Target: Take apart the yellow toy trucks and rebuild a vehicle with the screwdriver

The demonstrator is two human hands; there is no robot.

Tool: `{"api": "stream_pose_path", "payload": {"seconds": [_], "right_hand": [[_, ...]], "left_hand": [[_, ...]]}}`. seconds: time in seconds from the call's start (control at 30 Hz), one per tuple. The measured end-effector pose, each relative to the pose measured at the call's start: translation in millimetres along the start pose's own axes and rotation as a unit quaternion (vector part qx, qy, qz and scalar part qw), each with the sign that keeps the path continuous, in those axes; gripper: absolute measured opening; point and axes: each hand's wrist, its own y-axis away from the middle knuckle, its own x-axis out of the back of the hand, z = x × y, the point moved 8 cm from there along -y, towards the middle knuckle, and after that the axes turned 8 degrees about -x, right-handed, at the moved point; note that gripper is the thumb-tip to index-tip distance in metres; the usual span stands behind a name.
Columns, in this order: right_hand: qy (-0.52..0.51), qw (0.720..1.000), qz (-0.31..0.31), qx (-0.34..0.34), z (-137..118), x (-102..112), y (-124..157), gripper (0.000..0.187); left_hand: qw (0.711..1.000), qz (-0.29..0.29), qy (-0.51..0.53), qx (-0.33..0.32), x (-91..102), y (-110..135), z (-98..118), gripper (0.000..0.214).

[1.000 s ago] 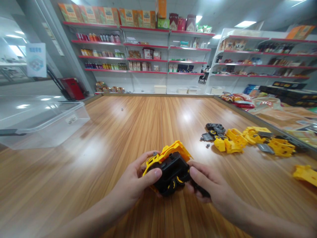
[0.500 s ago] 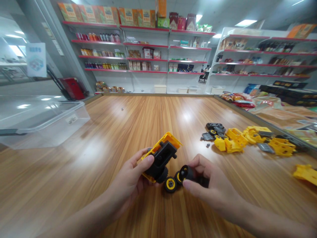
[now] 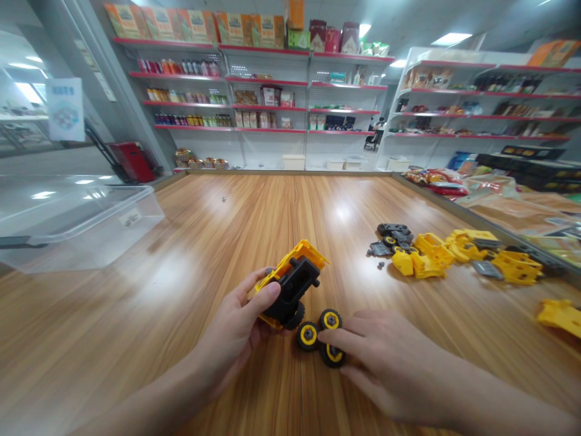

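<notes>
My left hand (image 3: 236, 330) is closed around a yellow and black toy truck body (image 3: 293, 284), holding it tilted just above the wooden table (image 3: 181, 260). Right of it, a black wheel assembly (image 3: 321, 339) with yellow hubs lies on the table. My right hand (image 3: 385, 357) lies over that assembly's right side with fingers stretched out; the fingertips touch the wheels.
A heap of loose yellow and grey toy parts (image 3: 454, 257) lies at the right, with one yellow piece (image 3: 560, 318) near the right edge. A clear plastic bin (image 3: 68, 224) stands at the left. Shop shelves (image 3: 272, 91) line the back.
The wheel assembly came apart from the truck body. My right hand carried it down to the table and opened over it. My left hand kept hold of the body.
</notes>
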Motion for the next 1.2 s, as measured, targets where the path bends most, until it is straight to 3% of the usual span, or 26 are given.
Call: {"api": "stream_pose_path", "payload": {"seconds": [0.2,0.4,0.5,0.63,0.77,0.87,1.0,1.2], "right_hand": [[-0.032,0.999,0.014,-0.005,-2,6,0,0.032],[-0.041,0.998,0.008,-0.040,4,6,-2,0.010],[-0.042,0.998,0.012,-0.038,4,6,-1,0.010],[-0.056,0.998,-0.002,-0.009,1,0,-2,0.014],[-0.040,0.999,0.007,-0.031,7,-2,-4,0.014],[-0.063,0.997,0.026,-0.044,9,3,-4,0.010],[-0.159,0.984,0.064,-0.044,9,12,-1,0.019],[-0.339,0.930,0.133,-0.053,12,12,-1,0.019]], "left_hand": [[1.000,0.016,-0.005,-0.008,2.1,0,1,0.057],[1.000,0.016,0.005,-0.012,3.1,-1,1,0.054],[0.999,0.021,0.039,-0.010,5.7,-2,1,0.045],[0.993,0.031,0.107,0.031,6.7,-3,-2,0.038],[0.985,0.044,0.153,0.061,8.4,-3,-5,0.044],[0.982,0.022,0.170,0.078,5.7,-2,-10,0.054],[0.982,-0.020,0.171,0.079,-1.7,0,-14,0.065],[0.988,-0.099,0.103,0.063,-17.8,9,-15,0.049]]}}
